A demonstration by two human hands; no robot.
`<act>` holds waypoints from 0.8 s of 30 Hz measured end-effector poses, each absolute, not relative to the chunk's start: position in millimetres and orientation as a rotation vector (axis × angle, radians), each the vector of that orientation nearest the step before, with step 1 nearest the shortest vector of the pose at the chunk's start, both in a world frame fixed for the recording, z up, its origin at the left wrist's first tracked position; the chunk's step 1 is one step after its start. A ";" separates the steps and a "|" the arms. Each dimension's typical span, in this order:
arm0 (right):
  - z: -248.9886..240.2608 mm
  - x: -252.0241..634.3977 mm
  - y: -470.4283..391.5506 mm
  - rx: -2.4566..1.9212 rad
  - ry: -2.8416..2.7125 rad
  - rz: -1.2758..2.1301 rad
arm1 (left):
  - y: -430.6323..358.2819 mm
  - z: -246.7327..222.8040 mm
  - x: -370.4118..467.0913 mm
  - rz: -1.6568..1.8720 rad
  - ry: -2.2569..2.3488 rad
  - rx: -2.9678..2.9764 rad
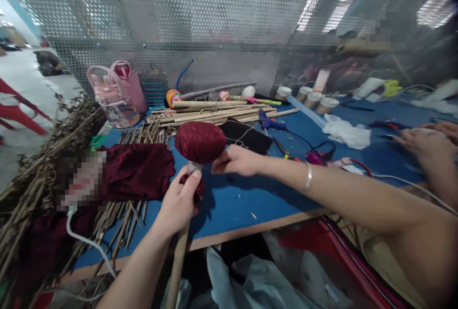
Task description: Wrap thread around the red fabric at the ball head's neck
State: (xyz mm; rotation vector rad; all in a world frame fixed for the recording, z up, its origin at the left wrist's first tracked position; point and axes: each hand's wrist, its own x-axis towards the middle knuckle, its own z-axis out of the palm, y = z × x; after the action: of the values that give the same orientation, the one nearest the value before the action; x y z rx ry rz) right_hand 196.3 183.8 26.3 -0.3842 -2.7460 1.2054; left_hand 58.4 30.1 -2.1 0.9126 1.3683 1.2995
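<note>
The left hand (183, 200), closed at six o'clock around the neck (194, 167) of the oval dark-red cloth head (200, 141), probably steadies it above the blue desk (236, 213), while the right hand (238, 160), at four o'clock, is half-curled, its hold unclear.

Wrapped head (200, 142): cloth, has slight sheen. Stick (179, 261): looks wooden, matt. Screen (232, 22): perforated metal, rather shiny.

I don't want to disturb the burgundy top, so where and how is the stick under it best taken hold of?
Probably on the bare length of the stick below the left hand, coming from the near side: it is slim and exposed there, while the burgundy top is bulky and the left hand grips just beneath it.
</note>
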 end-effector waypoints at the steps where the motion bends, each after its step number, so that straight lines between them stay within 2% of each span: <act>1: 22.9 203.6 171.9 -0.383 -2.717 1.174 | 31.5 -4.6 56.9 1.303 1.391 0.902; 8: 47.5 229.4 130.2 -0.162 -2.706 0.658 | 33.7 -6.5 65.3 1.290 1.241 0.917; 20: 69.0 227.2 119.0 -0.161 -2.896 0.399 | 28.5 -4.7 68.2 1.112 1.278 1.046; 24: 77.4 222.8 111.2 -0.187 -3.042 -0.062 | 29.7 -6.2 70.6 1.056 1.355 1.129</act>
State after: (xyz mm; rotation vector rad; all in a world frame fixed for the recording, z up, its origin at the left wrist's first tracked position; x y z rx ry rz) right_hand 222.8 111.2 77.4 -0.1873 -3.0422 -0.0618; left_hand 70.6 29.7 -6.2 1.1287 1.3553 1.0558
